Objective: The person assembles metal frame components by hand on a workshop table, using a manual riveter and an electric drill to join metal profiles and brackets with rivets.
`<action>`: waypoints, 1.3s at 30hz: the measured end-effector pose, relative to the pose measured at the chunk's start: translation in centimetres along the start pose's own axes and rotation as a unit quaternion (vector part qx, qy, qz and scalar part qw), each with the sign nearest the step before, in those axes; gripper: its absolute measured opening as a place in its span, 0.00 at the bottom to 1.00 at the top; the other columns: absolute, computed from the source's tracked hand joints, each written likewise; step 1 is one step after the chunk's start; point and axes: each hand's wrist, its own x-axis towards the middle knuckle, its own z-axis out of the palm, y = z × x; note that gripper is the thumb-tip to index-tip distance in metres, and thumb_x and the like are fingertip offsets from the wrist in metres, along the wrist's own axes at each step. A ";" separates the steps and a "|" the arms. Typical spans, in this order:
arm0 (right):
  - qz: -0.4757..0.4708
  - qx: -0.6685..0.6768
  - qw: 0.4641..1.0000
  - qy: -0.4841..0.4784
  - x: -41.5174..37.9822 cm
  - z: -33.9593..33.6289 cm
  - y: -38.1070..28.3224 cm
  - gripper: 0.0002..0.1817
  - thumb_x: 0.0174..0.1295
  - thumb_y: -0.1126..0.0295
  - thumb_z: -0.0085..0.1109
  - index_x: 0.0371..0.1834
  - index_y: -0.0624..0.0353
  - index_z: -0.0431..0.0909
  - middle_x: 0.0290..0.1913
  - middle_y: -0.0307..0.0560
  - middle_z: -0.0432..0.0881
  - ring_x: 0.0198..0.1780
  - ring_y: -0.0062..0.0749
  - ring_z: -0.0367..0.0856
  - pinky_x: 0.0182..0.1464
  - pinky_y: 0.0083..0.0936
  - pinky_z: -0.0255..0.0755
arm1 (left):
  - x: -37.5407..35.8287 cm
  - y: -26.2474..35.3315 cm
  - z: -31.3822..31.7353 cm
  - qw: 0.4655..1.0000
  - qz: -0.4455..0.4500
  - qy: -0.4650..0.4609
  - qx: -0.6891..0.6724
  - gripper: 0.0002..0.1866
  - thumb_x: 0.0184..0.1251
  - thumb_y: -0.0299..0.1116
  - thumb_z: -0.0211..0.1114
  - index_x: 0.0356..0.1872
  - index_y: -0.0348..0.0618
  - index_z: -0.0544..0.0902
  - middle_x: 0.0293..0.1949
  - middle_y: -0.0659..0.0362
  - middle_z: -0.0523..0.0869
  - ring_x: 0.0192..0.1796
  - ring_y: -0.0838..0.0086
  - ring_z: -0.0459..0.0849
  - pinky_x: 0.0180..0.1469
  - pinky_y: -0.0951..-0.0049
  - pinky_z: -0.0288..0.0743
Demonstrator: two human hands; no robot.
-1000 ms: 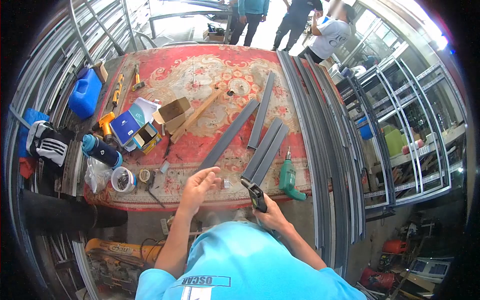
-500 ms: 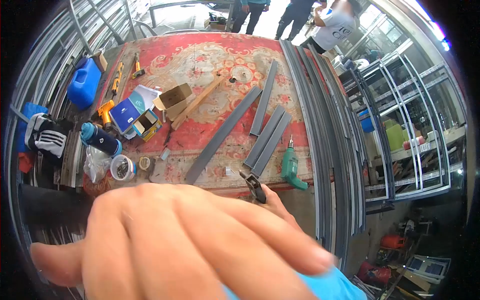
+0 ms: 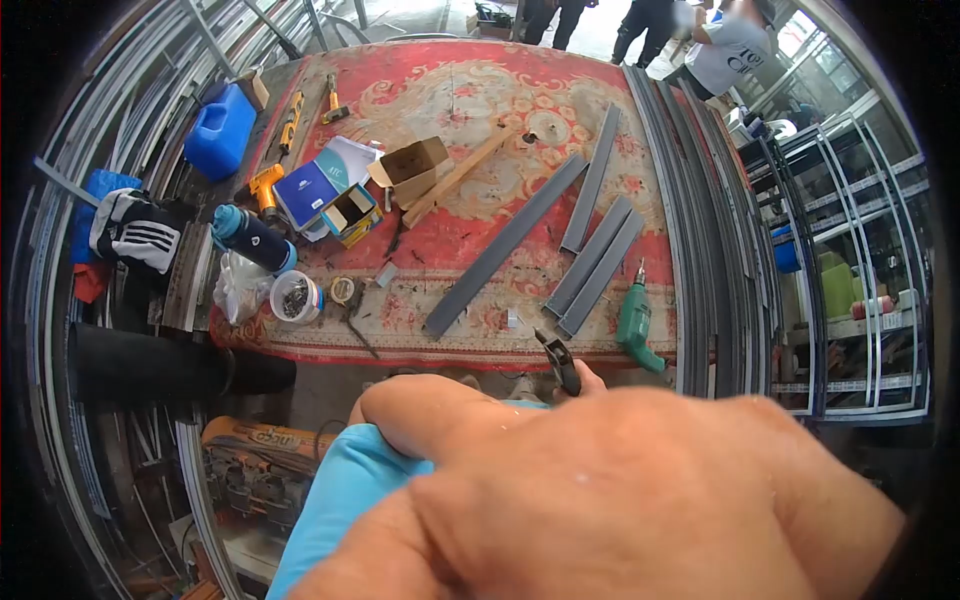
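Note:
My left hand (image 3: 640, 490) is very large and close to the camera, its back towards me across the lower right. Its fingers are bent down or out of frame, so what they hold, if anything, is hidden. Beyond it, my right hand (image 3: 590, 380), mostly hidden, grips a dark plier-like tool (image 3: 558, 362) just off the table's near edge. A green drill (image 3: 634, 322) lies right of the tool. Short grey metal profiles (image 3: 590, 262) and a longer one (image 3: 505, 245) rest on the patterned red cover. A small pale piece (image 3: 513, 318) is near the tool's tip.
On the left are a blue jug (image 3: 220, 132), a bottle (image 3: 255, 240), a tub of small parts (image 3: 297, 299), boxes (image 3: 410, 165) and an orange drill (image 3: 266, 190). Long profiles (image 3: 705, 220) line the right side. People (image 3: 730, 55) stand at the far end.
The view has shifted, so the table sits further right. My left hand has moved right and lower in the view, its fingers no longer visible. The tool remains in my right hand.

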 end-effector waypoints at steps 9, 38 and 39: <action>0.004 -0.022 1.000 0.004 0.5 0.3 1.4 0.20 0.53 0.76 0.60 0.51 0.64 0.75 0.38 0.59 0.80 0.41 0.46 0.81 0.47 0.35 0.73 | 0.5 -1.8 1.8 1.000 0.019 -0.023 -0.009 0.42 0.74 0.67 0.40 0.63 0.33 0.75 0.54 0.44 0.81 0.60 0.47 0.77 0.65 0.41 0.65; 0.012 -0.019 1.000 0.002 -0.6 -0.6 2.5 0.23 0.53 0.71 0.63 0.54 0.63 0.75 0.43 0.61 0.82 0.48 0.53 0.82 0.51 0.39 0.73 | -1.8 -1.5 1.8 0.971 0.018 -0.169 -0.168 0.29 0.72 0.63 0.55 0.53 0.49 0.87 0.24 0.61 0.80 0.20 0.76 0.65 0.31 0.67 0.55; 0.012 -0.019 1.000 0.008 -0.6 -0.6 2.5 0.23 0.53 0.71 0.63 0.54 0.63 0.75 0.43 0.61 0.82 0.48 0.53 0.82 0.51 0.39 0.73 | -2.1 -0.8 2.3 0.970 0.019 -0.174 -0.172 0.29 0.72 0.63 0.55 0.53 0.49 0.87 0.24 0.61 0.80 0.20 0.76 0.65 0.31 0.67 0.55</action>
